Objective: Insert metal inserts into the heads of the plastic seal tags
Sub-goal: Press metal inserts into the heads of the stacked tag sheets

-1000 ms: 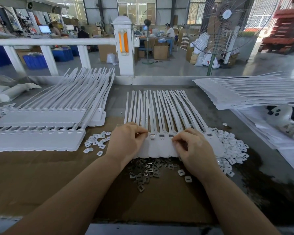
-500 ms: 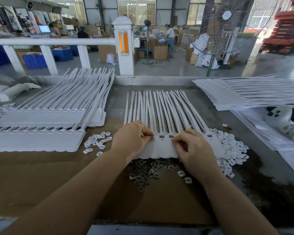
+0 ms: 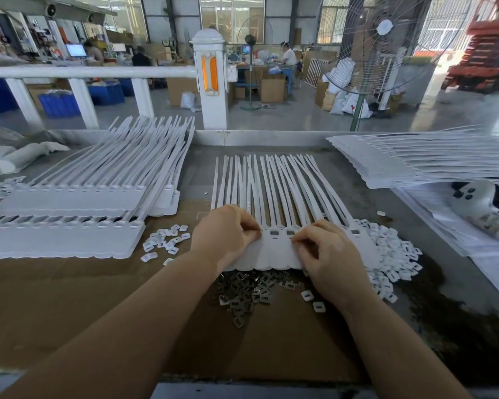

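- Your left hand (image 3: 225,234) rests curled on the white plastic seal tag strip (image 3: 274,251); whether it pinches anything, I cannot tell.
- Your right hand (image 3: 326,251) does likewise.
- Grey metal inserts (image 3: 248,292) lie just below.

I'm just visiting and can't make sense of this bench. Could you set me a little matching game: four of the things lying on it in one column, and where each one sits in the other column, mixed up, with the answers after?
Things
1. pile of metal inserts
2. heap of white caps
3. strip of seal tags
4. stacked tag strips

Places
A. far left of the bench
B. under both hands, straps pointing away
C. right of the right hand
D. on the cardboard, between the wrists

Pairs: 1-D, 2-C, 3-B, 4-A
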`<state>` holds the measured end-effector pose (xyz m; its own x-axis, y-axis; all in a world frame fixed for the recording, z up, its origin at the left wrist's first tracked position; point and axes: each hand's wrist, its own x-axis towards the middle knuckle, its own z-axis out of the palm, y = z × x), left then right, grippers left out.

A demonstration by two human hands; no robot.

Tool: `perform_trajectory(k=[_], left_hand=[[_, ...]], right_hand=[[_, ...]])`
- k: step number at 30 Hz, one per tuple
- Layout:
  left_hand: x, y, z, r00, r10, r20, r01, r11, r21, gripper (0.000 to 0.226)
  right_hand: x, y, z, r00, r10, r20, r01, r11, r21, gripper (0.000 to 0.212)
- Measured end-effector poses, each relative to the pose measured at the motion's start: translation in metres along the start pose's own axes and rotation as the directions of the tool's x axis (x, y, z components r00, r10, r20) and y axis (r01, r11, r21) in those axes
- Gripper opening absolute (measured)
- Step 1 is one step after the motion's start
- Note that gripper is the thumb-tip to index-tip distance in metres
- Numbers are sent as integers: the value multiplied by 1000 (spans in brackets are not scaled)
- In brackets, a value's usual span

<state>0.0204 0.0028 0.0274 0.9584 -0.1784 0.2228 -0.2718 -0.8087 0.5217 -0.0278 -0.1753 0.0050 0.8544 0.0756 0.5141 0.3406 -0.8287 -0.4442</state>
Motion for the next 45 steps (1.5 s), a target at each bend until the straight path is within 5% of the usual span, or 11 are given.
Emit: perform_trajectory(k=[6,15,22,34,45], left_hand=[[-9,-2,9,993,24,-116,-17,998,62,17],[-2,-2,0,1000,-30,-7,30,997,-73,10],[-6,-3,9,993,-66,-94,56,993,-106,4],[-18,-4,12,974,163,-158,-147,983,107,20],[-6,-8,7,988,-96,-125,69,976,-206,7]], right_hand=[[0,0,0,1000,0,-8,0,1000,11,6],[0,0,0,1000,5,3,-5,1000,6,8],[0,-1,1,1000,6,4,-6,1000,6,8],[-1,0,-1,1000,3,2,-3,1000,14,8],[-1,-1,0,1000,15,-9,-14,999,34,7]])
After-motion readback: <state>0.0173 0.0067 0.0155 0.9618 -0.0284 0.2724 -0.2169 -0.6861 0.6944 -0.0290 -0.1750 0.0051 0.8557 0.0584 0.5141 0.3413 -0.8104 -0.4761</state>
